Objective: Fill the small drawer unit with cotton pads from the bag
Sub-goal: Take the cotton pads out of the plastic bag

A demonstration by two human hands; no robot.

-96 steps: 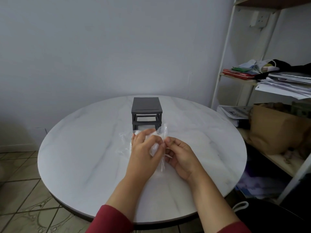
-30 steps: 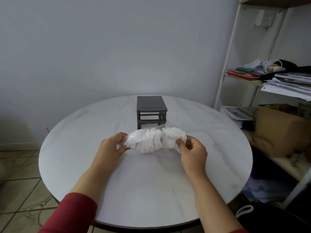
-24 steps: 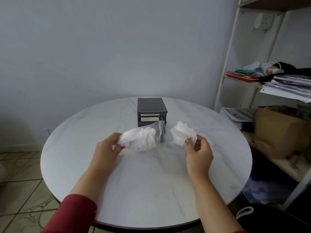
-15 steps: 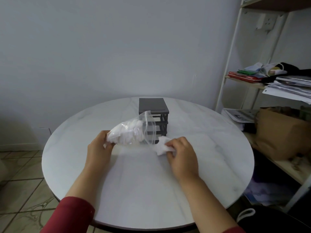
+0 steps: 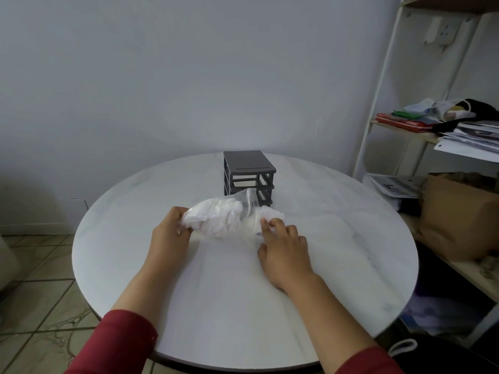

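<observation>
We reach both arms forward, red sleeves pushed up to elbows. Our left hand (image 5: 168, 238) sits near centre, fingers curled closed around left end of bag (image 5: 216, 220). Our right hand (image 5: 283, 248) lies palm down to right, fingertips (image 5: 266, 225) pinching bag's right end. Both wrists straight, forearms bare, hands apart.

Dim, soft daylight; wide-angle edge distortion.

A round white marble-patterned counter (image 5: 337, 225) carries a dark grey drawer unit (image 5: 248, 175) standing upright near its far edge, and a clear bag of cotton pads (image 5: 218, 220) near the middle, just before the unit.
</observation>
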